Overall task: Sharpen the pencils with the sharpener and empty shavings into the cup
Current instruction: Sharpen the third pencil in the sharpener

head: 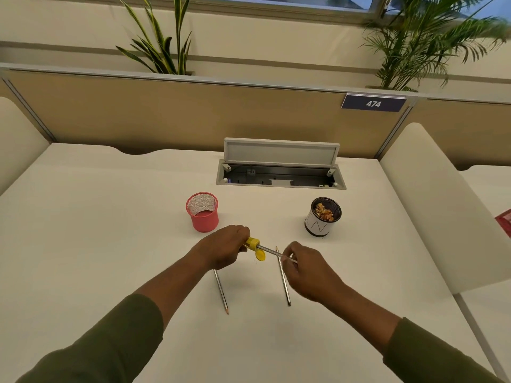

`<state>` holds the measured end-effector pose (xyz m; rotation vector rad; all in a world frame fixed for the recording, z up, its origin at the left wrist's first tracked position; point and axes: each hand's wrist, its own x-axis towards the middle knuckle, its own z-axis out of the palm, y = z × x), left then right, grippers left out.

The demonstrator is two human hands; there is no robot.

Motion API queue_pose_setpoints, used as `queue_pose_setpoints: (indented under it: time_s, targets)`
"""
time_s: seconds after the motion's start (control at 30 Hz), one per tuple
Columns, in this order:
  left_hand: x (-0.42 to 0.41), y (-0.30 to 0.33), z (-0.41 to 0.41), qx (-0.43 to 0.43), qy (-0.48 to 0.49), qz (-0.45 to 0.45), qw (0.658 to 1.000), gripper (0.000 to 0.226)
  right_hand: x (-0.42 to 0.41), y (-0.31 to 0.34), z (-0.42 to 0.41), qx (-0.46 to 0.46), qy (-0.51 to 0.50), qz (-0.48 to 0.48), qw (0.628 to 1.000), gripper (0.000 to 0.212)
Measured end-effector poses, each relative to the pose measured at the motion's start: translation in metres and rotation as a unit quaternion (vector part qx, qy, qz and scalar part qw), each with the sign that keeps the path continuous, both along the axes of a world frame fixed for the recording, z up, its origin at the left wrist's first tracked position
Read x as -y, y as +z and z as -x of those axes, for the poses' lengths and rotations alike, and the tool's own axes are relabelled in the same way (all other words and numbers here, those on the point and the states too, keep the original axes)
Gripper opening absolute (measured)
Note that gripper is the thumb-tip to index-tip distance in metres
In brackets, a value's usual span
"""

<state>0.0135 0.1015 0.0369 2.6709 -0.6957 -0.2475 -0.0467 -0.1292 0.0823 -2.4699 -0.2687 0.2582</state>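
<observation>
Three pencils in view, one sharpener, two cups. Nearest to me: two pencils flat on the counter [110, 217], one [221, 293] just near-left of the sharpener with a pointed tip facing me, the other [283, 277] just near-right of it, partly under the right hand, pointed end facing away. Both look sharpened; judging by the tips only. Third pencil [272, 252] is in work: right hand [309, 269] pinches its shaft with fingertips, nose end is seated in the yellow sharpener [253, 243], which the left hand [229, 248] has wrapped in a curled grip. Both held above the counter. Yellow cap [260, 255] hangs open off the sharpener's underside, so watch for shavings dropping out. Further back from the sharpener: pink mesh cup [203, 212] just beyond-left, looks empty; white-wrapped dark cup [323, 217] beyond-right, with a heap of shavings already in it. Past both cups, an open cable hatch [280, 172] in the counter, then the partition [193, 111] with tag 474. Status estimate: two of three pencils done, some shavings already dumped. Left: finish turning this pencil, pull it, tip the sharpener into the white-wrapped cup. Can't tell how much is inside the sharpener.
</observation>
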Motion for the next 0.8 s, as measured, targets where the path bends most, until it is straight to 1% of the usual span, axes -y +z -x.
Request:
queue_pose_setpoints:
  time_s: [0.03, 0.07, 0.13, 0.17, 0.2, 0.27, 0.3, 0.33, 0.37, 0.4, 0.43, 0.47, 0.5, 0.53, 0.57, 0.6, 0.63, 0.67, 0.73, 0.77, 0.8]
  targets:
    - [0.000, 0.001, 0.000, -0.003, 0.000, 0.001, 1.000, 0.004, 0.005, -0.004, -0.001, 0.095, 0.058, 0.063, 0.992, 0.020]
    - [0.000, 0.001, -0.001, -0.007, -0.003, 0.002, 1.000, 0.004, 0.011, -0.008, -0.003, 0.175, 0.118, 0.126, 0.969, 0.022]
    - [0.001, 0.003, -0.002, -0.014, -0.009, 0.001, 1.000, 0.005, 0.020, -0.013, -0.007, 0.278, 0.199, 0.208, 0.917, 0.024]
    - [0.002, 0.003, -0.002, -0.016, -0.010, 0.001, 1.000, 0.005, 0.021, -0.016, -0.008, 0.296, 0.207, 0.216, 0.907, 0.024]
    - [0.003, 0.004, -0.001, -0.017, -0.008, 0.001, 1.000, 0.005, 0.022, -0.021, -0.009, 0.307, 0.205, 0.213, 0.905, 0.026]
    - [0.005, 0.005, -0.001, -0.009, -0.004, 0.002, 1.000, 0.005, 0.020, -0.028, -0.006, 0.299, 0.161, 0.167, 0.926, 0.038]
    - [0.005, 0.005, -0.001, -0.005, -0.003, 0.003, 1.000, 0.004, 0.015, -0.030, -0.003, 0.278, 0.130, 0.133, 0.942, 0.044]
    - [0.005, 0.005, -0.001, 0.001, -0.003, 0.002, 1.000, 0.005, 0.008, -0.031, 0.001, 0.243, 0.090, 0.095, 0.961, 0.046]
    - [0.005, 0.004, -0.001, 0.008, -0.003, 0.000, 1.000, 0.005, -0.001, -0.027, 0.004, 0.183, 0.041, 0.048, 0.981, 0.043]
    - [0.004, 0.004, -0.001, 0.014, -0.003, -0.002, 1.000, 0.006, -0.008, -0.022, 0.005, 0.097, -0.014, -0.013, 0.995, 0.039]
    - [0.004, 0.003, 0.000, 0.021, -0.004, -0.004, 1.000, 0.007, -0.012, -0.017, 0.004, -0.025, -0.095, -0.103, 0.990, 0.037]
    - [0.004, 0.002, 0.001, 0.027, -0.006, -0.004, 1.000, 0.008, -0.015, -0.010, 0.002, -0.170, -0.184, -0.217, 0.944, 0.036]
    - [0.004, 0.000, 0.003, 0.029, -0.009, -0.002, 1.000, 0.008, -0.015, -0.004, 0.000, -0.306, -0.251, -0.317, 0.862, 0.034]
    - [0.004, -0.001, 0.004, 0.028, -0.012, 0.001, 1.000, 0.008, -0.014, 0.000, -0.002, -0.393, -0.290, -0.373, 0.789, 0.032]
    - [0.004, -0.002, 0.005, 0.028, -0.014, 0.003, 1.000, 0.006, -0.013, 0.002, -0.003, -0.425, -0.294, -0.380, 0.767, 0.031]
    - [0.004, -0.003, 0.005, 0.026, -0.013, 0.005, 1.000, 0.005, -0.013, 0.004, -0.003, -0.431, -0.287, -0.381, 0.766, 0.031]
    - [0.004, -0.004, 0.005, 0.024, -0.011, 0.005, 1.000, 0.004, -0.014, 0.005, -0.003, -0.412, -0.268, -0.359, 0.793, 0.032]
    - [0.003, -0.004, 0.004, 0.021, -0.008, 0.005, 1.000, 0.003, -0.014, 0.006, -0.002, -0.370, -0.238, -0.316, 0.841, 0.034]
    - [0.002, -0.003, 0.001, 0.016, -0.006, 0.001, 1.000, 0.003, -0.014, 0.007, 0.002, -0.227, -0.138, -0.174, 0.948, 0.033]
    - [0.001, -0.002, 0.000, 0.013, -0.006, -0.001, 1.000, 0.003, -0.011, 0.003, 0.003, -0.137, -0.085, -0.099, 0.982, 0.028]
    - [0.001, -0.001, -0.001, 0.011, -0.007, -0.003, 1.000, 0.003, -0.008, -0.001, 0.004, -0.050, -0.034, -0.043, 0.997, 0.022]
